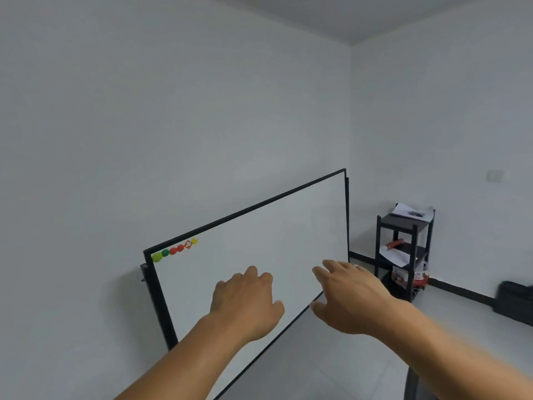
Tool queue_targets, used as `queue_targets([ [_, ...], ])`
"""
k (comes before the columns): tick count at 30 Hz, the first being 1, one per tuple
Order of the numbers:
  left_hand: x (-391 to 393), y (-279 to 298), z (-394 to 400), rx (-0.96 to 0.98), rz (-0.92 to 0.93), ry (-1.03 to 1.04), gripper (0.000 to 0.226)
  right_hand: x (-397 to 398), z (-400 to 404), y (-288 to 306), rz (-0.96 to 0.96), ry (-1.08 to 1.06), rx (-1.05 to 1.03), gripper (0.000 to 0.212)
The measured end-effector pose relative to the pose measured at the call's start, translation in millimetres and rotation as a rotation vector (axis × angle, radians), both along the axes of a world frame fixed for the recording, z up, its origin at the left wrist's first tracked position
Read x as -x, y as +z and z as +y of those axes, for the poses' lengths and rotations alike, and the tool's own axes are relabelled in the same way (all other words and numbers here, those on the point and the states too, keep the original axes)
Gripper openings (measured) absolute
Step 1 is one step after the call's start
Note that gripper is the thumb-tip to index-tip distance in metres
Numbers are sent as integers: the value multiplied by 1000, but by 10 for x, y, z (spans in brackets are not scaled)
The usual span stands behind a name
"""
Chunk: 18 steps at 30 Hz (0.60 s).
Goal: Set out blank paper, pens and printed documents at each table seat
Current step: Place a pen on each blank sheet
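Observation:
Both my hands are raised in front of me and hold nothing. My left hand (245, 303) has its fingers loosely curled, palm down. My right hand (350, 295) is spread with its fingers apart. A black shelf rack (403, 249) stands in the far corner, well beyond my hands. Sheets of paper with dark pens (411, 212) lie on its top shelf. More white paper (395, 255) and a red object (394, 243) sit on the middle shelf. No table or seat is in view.
A large black-framed whiteboard (259, 249) on a stand fills the middle, with coloured magnets (173, 251) at its upper left. White walls surround it. A dark object (516, 301) sits on the floor at the right edge. Red and white packages (409, 277) lie on the rack's bottom shelf.

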<state>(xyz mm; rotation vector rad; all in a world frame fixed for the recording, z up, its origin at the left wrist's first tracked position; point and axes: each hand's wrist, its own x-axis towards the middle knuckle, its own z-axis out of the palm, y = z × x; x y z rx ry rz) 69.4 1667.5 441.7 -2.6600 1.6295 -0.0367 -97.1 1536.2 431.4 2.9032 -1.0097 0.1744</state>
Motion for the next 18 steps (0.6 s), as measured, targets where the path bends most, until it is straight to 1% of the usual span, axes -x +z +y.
queue_targets([
  [5,-506,-40,-847,-61,-9,-3,60,-485,-828,-143,60,-19,-82,44],
  [11,-1037,58,-1872,-36,-11,-53,57,-965,-1743,-45,31,-63,-64,39],
  [14,-1244,-27,-2385,-36,12,-110,56,-1154,-2176,-106,34,-109,-76,42],
  [18,-1682,-303,-3188,-79,48,-210,56,-1498,-2813,-313,107,-202,-113,50],
])
